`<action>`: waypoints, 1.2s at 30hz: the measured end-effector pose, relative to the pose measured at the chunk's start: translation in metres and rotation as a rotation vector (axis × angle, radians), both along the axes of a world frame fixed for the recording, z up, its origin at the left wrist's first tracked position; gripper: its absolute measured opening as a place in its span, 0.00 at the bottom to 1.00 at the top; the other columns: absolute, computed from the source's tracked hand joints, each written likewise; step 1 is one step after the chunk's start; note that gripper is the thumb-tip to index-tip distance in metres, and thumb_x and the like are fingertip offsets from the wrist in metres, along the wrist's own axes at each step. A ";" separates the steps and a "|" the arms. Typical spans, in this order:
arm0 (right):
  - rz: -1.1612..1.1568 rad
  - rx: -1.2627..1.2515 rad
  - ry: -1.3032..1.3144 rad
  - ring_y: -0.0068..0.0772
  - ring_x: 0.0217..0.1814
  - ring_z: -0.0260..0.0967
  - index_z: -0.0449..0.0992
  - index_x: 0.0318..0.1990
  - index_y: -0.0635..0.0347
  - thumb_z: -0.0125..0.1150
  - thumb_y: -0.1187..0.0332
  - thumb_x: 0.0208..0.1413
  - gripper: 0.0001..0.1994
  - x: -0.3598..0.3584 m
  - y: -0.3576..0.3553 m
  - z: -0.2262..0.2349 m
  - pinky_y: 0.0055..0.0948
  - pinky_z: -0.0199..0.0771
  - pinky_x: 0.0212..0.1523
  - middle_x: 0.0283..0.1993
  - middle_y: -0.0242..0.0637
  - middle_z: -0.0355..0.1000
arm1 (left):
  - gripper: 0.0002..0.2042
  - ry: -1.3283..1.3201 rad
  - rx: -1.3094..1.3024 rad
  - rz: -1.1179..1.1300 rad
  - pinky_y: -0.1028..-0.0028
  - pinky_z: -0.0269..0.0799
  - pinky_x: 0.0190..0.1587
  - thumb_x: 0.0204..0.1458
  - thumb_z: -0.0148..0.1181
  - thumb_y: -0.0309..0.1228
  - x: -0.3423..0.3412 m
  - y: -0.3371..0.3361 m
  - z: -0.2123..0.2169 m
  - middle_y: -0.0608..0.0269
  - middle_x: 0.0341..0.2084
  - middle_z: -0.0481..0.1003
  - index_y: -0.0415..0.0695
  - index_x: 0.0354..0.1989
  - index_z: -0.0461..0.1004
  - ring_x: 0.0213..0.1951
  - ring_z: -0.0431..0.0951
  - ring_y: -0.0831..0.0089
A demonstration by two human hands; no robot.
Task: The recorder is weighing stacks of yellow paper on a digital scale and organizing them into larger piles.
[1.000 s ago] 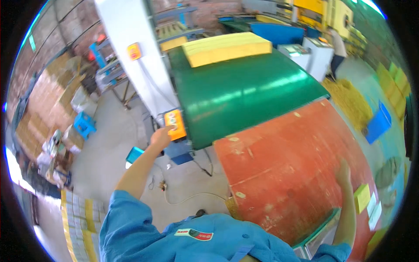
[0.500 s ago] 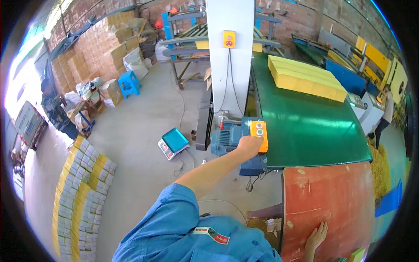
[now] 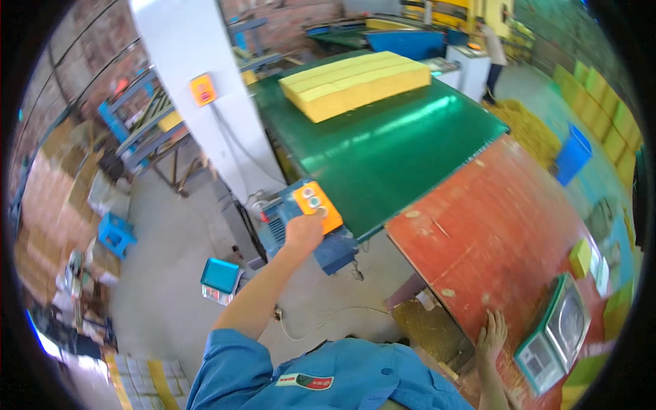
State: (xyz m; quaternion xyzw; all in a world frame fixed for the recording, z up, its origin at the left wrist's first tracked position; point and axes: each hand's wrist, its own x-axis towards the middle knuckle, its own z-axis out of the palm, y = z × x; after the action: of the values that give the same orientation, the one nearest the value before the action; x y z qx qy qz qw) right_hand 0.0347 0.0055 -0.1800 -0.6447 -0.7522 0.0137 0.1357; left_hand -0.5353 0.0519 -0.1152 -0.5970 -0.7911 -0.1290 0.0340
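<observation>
Left hand [image 3: 303,231] presses fingers onto the orange control box [image 3: 316,203] — right hand [image 3: 492,335], well apart, lies spread flat on the red table [image 3: 506,212].

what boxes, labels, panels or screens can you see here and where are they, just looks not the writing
Orange control box: at the green belt's near corner, squarish, round buttons, left hand on it.
Second orange box: on the white column, small, square.
Scale: on the red table near the right hand, teal frame, grey pan and display.
Chest label: on the blue shirt, small, red and white.
Cardboard boxes: stacked far left, brown.
</observation>
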 end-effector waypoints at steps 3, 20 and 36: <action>-0.026 0.009 0.019 0.49 0.71 0.50 0.66 0.60 0.55 0.50 0.71 0.56 0.23 0.003 -0.003 0.001 0.51 0.46 0.70 0.67 0.46 0.58 | 0.10 0.019 -0.027 -0.015 0.53 0.74 0.32 0.51 0.50 0.29 0.014 0.008 0.016 0.48 0.24 0.78 0.47 0.41 0.73 0.29 0.80 0.50; -0.002 0.034 0.039 0.49 0.69 0.53 0.66 0.60 0.52 0.55 0.69 0.53 0.24 0.003 -0.005 0.010 0.53 0.48 0.69 0.64 0.44 0.61 | 0.09 0.077 0.180 -0.104 0.53 0.72 0.27 0.49 0.53 0.27 0.007 0.011 -0.001 0.46 0.18 0.75 0.46 0.39 0.74 0.23 0.78 0.49; -0.031 0.049 0.074 0.48 0.70 0.52 0.67 0.59 0.54 0.56 0.68 0.52 0.24 0.004 -0.003 0.014 0.53 0.48 0.68 0.64 0.43 0.61 | 0.10 0.045 0.203 -0.125 0.53 0.71 0.28 0.48 0.55 0.26 0.006 0.013 -0.005 0.47 0.19 0.75 0.47 0.40 0.73 0.25 0.78 0.49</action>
State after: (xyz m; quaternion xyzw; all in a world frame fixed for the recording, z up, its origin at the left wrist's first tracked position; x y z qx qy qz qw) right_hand 0.0389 0.0024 -0.1665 -0.6517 -0.7368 0.0170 0.1793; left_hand -0.5292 0.0652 -0.1201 -0.6412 -0.7344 -0.1968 0.1038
